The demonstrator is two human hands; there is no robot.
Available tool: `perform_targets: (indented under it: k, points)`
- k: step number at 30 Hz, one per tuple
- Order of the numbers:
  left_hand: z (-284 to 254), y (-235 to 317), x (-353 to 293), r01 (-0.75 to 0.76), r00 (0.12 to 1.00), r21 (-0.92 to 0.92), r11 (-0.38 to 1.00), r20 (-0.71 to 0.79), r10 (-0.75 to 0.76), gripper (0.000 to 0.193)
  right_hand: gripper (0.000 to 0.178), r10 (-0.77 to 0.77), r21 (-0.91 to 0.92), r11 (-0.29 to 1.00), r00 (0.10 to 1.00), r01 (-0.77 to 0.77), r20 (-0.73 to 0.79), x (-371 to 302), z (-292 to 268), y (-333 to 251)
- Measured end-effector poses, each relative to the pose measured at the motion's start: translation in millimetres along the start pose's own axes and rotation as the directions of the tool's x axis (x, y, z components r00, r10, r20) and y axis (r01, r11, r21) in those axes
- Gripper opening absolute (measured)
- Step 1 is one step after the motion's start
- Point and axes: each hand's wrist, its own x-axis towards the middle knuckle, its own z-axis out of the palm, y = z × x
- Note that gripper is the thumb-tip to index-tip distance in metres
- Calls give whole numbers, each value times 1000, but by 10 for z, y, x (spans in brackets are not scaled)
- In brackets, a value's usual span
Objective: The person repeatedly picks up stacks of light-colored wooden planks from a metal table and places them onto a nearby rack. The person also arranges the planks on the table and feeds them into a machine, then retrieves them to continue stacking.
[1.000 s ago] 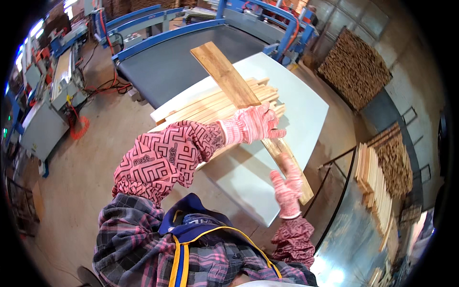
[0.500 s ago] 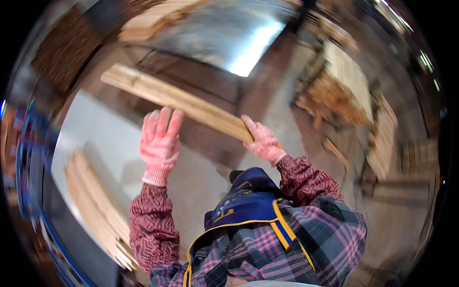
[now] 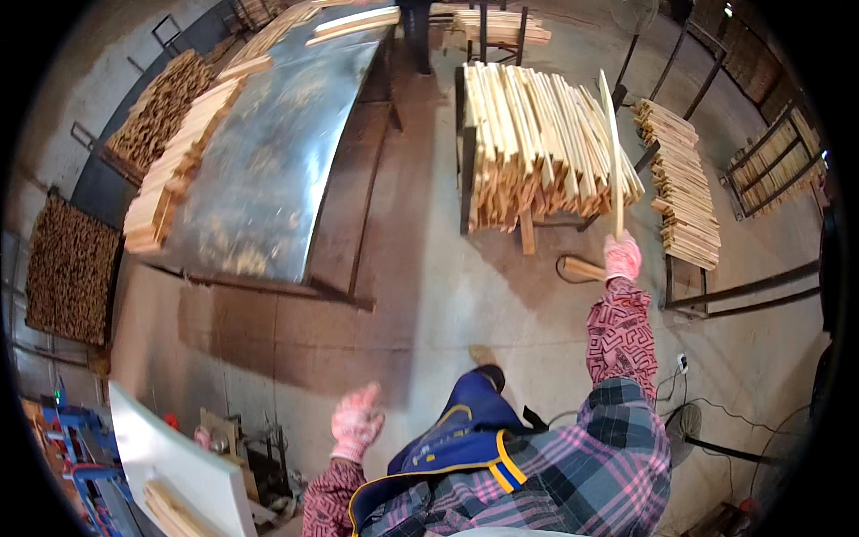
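Observation:
My right hand (image 3: 623,258), in a pink-and-white glove, is closed round the lower end of a long wooden strip (image 3: 615,161). The strip stands up from the hand, nearly edge-on, in front of the right edge of a stack of wooden strips (image 3: 541,134) on a dark metal rack. Low in the view, my left hand (image 3: 358,421), gloved the same way, holds nothing, its fingers loosely bent and apart. It is nearest the white tabletop (image 3: 188,447), where a few more strips (image 3: 170,510) lie.
A metal-topped table (image 3: 259,161) with sawdust carries a row of strips (image 3: 188,161) at left. Another loaded rack (image 3: 684,188) stands right. A floor fan (image 3: 684,421) and trailing cables (image 3: 729,407) lie near my right side. A person's dark legs (image 3: 417,36) show at the back.
My left hand has let go of the strip and dropped back. My right hand has carried it rightward to the stack. The view has turned right, away from the white tabletop.

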Motion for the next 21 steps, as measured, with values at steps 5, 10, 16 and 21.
perform_targets:
  k: [5,10,16,21]
  points:
    - [36,939,722,-123,889,-157,980,421,179,69,48,82,-95,993,981,-66,174,1508,305,143]
    - [-118,1305,1114,-75,864,-201,977,476,165,66,61,-90,-25,994,931,106,355,2320,936,-400]
    - [-352,1415,1394,-113,850,-135,984,500,166,66,74,-102,1,994,891,113,442,2753,1256,-582]
    - [-482,1527,1336,-87,945,-149,985,302,129,63,69,-51,-50,994,817,97,574,2863,1352,-545]
